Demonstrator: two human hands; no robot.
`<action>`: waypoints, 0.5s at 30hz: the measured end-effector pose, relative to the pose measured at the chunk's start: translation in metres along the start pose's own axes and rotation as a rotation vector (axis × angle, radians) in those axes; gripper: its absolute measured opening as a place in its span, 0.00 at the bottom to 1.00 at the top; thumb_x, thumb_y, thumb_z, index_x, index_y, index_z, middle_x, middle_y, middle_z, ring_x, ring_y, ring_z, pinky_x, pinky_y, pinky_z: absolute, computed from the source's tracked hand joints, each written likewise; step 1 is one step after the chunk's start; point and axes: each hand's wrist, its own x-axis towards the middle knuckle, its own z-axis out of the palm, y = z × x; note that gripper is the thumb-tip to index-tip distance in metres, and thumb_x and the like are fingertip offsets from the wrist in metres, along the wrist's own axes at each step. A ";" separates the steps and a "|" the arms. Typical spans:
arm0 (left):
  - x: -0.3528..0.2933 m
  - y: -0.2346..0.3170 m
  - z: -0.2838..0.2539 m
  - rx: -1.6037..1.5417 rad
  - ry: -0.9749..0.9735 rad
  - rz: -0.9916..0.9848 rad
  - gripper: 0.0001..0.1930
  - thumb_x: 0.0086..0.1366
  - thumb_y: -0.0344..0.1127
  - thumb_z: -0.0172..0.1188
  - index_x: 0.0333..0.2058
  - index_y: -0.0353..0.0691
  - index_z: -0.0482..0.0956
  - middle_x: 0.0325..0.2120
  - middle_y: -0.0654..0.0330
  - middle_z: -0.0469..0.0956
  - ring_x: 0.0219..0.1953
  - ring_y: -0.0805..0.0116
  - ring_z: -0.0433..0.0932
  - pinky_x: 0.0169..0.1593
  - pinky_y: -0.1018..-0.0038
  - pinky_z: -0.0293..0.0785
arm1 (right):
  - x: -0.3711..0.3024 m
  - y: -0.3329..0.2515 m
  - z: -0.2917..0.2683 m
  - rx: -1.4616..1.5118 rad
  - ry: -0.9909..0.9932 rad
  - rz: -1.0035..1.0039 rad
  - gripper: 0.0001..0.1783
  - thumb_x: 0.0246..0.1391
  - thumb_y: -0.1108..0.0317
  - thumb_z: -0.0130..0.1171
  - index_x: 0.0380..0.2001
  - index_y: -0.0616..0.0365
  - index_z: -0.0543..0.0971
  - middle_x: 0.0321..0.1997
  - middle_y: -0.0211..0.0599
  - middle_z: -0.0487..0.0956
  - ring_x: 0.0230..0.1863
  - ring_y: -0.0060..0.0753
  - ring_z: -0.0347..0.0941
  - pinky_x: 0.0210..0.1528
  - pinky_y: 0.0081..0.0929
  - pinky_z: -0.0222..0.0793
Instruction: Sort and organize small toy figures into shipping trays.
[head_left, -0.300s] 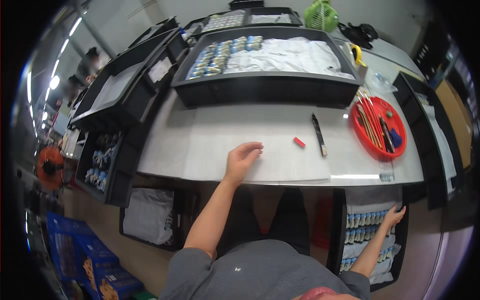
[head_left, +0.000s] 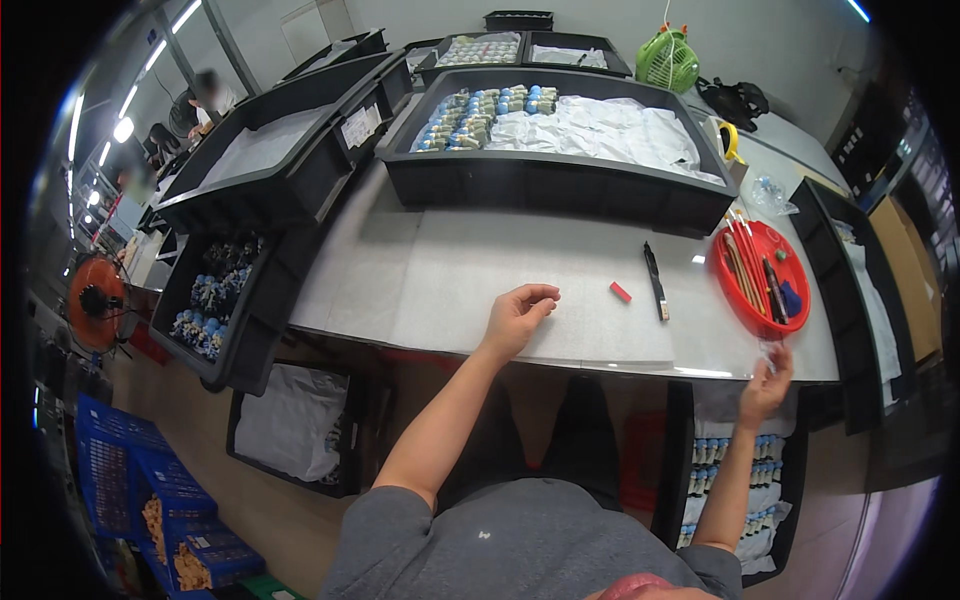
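My left hand (head_left: 523, 318) hovers over the white sheet (head_left: 450, 270) on the table, its fingers loosely bent, the thumb a little apart and nothing visible between them. Near the table's front right edge, my right hand (head_left: 766, 388) is raised and smeared by motion. Whether it holds anything cannot be made out. Below it, a black crate (head_left: 675, 470) contains rows of small blue-and-cream figurines (head_left: 738, 449) between white sheets. To the right of my left hand lie a small red block (head_left: 621, 292) and a black pen (head_left: 656, 282).
A red bowl (head_left: 722, 285) with brushes and pens stands at the right. Behind the sheet, a large black tray (head_left: 560, 185) carries more figurines on white lining. Black crates (head_left: 250, 325) line the left, with blue baskets (head_left: 105, 455) on the floor. A green fan (head_left: 668, 62) stands at the back.
My right hand has risen from the crate of figurines to the table's front edge. The camera view has shifted; my left hand stays above the sheet, its thumb closer to the fingers.
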 end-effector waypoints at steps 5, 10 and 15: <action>0.003 -0.003 -0.005 -0.006 -0.012 0.010 0.09 0.56 0.25 0.52 0.36 0.34 0.75 0.33 0.60 0.76 0.36 0.74 0.73 0.42 0.79 0.69 | -0.018 -0.088 0.060 0.134 -0.349 -0.160 0.20 0.47 0.82 0.49 0.47 0.64 0.66 0.43 0.41 0.72 0.39 0.29 0.70 0.37 0.22 0.66; 0.003 -0.011 -0.003 0.036 -0.015 0.012 0.07 0.56 0.25 0.52 0.35 0.34 0.75 0.31 0.62 0.75 0.34 0.77 0.71 0.39 0.81 0.67 | 0.009 -0.126 0.110 0.168 -0.473 -0.317 0.21 0.44 0.84 0.49 0.45 0.64 0.67 0.38 0.42 0.73 0.35 0.30 0.72 0.34 0.20 0.67; -0.002 -0.008 -0.008 0.064 -0.094 -0.013 0.08 0.56 0.22 0.51 0.35 0.31 0.74 0.36 0.58 0.72 0.41 0.72 0.70 0.45 0.78 0.66 | 0.089 -0.155 0.213 0.193 -0.573 -0.414 0.22 0.43 0.85 0.50 0.46 0.64 0.68 0.37 0.41 0.74 0.36 0.25 0.71 0.35 0.17 0.67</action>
